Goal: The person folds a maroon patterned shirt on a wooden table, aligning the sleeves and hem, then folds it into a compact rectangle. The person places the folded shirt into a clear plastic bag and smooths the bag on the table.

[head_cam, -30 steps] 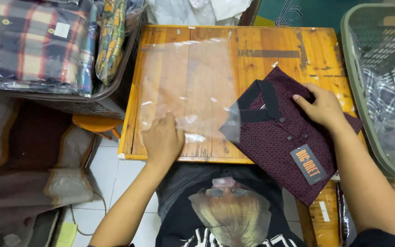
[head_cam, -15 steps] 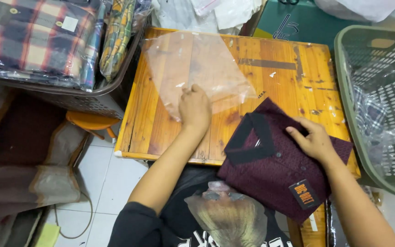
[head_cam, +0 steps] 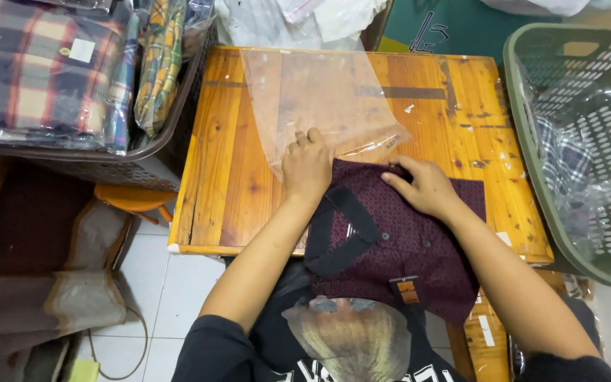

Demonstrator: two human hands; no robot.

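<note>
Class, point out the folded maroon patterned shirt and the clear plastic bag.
folded maroon patterned shirt point(head_cam: 397, 247), head view, middle of its front.
clear plastic bag point(head_cam: 319, 92), head view, its flat middle.
</note>
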